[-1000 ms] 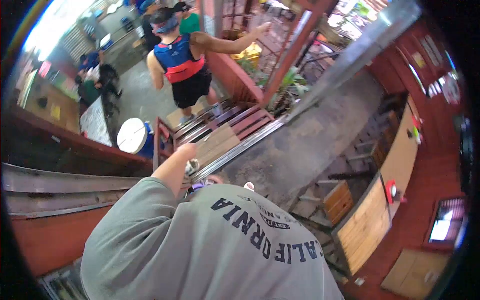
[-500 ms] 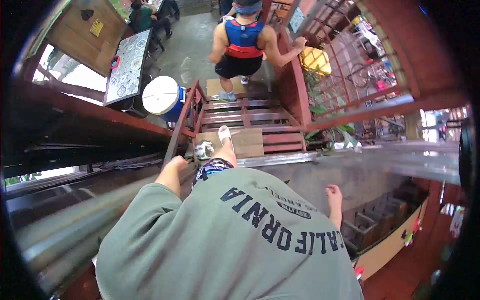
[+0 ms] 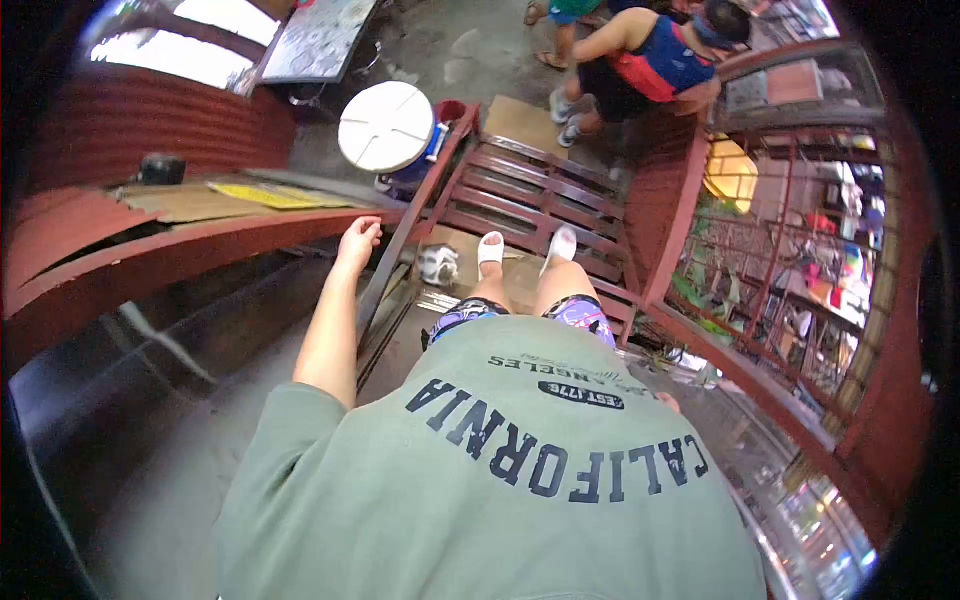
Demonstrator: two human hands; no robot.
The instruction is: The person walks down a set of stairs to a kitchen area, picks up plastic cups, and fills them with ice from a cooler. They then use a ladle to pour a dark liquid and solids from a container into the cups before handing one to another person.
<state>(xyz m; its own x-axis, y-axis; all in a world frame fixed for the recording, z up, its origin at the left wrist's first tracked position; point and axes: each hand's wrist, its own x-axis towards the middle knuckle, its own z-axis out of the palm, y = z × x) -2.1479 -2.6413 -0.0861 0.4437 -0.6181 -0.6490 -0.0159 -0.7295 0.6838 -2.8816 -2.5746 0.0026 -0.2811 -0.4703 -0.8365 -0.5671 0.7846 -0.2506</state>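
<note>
My left hand (image 3: 360, 243) is raised at the left, beside the top of the sloping dark handrail (image 3: 392, 245). Its fingers are loosely curled in and I see nothing in them. Only a sliver of my right hand (image 3: 669, 402) shows past the edge of my green shirt (image 3: 480, 480); its fingers are hidden. My feet in white slippers (image 3: 490, 250) are at the top of brown slatted wooden steps (image 3: 530, 195). A grey-and-white cat (image 3: 438, 265) appears to lie by my foot, next to the handrail.
A blue drink cooler with a white lid (image 3: 386, 127) stands left of the steps. Beyond it is a patterned table (image 3: 320, 40). A person in a blue-and-red top (image 3: 650, 60) is at the bottom, near another partly seen person. A red railing with grille (image 3: 780, 250) lines the right.
The view has swung round and closer to the steps. Both my slippered feet now show. The person ahead has moved off the steps to the right. My right hand has slipped mostly behind my shirt.
</note>
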